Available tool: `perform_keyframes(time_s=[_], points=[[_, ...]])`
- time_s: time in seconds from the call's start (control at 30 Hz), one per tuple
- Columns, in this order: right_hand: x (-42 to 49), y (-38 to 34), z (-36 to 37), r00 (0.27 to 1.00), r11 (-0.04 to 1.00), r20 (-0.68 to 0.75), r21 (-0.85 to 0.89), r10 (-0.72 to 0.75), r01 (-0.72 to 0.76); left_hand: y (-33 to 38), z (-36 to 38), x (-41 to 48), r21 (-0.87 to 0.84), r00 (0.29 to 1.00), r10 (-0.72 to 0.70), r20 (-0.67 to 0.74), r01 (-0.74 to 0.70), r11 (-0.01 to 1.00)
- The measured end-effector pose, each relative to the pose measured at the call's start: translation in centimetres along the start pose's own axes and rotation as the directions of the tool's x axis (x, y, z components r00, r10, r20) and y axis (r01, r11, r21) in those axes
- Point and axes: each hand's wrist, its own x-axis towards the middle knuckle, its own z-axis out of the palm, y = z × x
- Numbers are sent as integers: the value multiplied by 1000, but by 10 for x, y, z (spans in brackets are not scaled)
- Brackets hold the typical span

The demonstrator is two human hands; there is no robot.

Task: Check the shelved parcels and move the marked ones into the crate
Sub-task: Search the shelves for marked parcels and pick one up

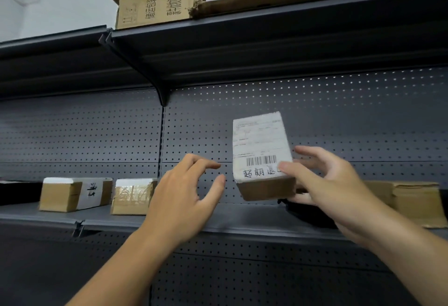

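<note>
Above the shelf (242, 218), the right hand (324, 179) pinches a labelled parcel (261, 155); the left hand (186, 191) hovers beside it, fingers spread.

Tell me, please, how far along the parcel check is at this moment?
Done: nothing I can confirm; the crate is out of view. In hand: the right hand holds a marked parcel above the shelf, label facing the camera, left hand open beside it. Left: the far-left parcel, the taped parcel and a brown box behind the right arm.
</note>
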Motion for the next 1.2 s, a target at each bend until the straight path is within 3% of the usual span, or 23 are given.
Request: perform_keyframes(time_s=[0.1,0.2,0.53,0.7,0.83,1.0,1.2], points=[[15,10,15,986,982,1,86,169,-168,-8,4,-4,-1,999,-28,39,28,1000],[21,18,22,971,963,34,127,236,-238,-14,9,-7,-15,994,-56,93,58,998],[1,20,23,989,985,21,97,144,-145,-18,13,-10,-88,993,-36,110,46,995],[-18,13,9,993,992,-42,69,109,-106,-3,20,-15,-324,996,-9,93,39,945],[-49,6,-22,991,994,-82,47,103,-99,39,21,-29,-551,997,19,79,28,834],[-97,-14,-90,987,995,-135,47,90,-84,113,25,-33,-549,997,73,20,-50,834],[-172,-37,-217,951,991,-283,4,126,-130,247,63,-51,-580,982,173,79,-95,809]])
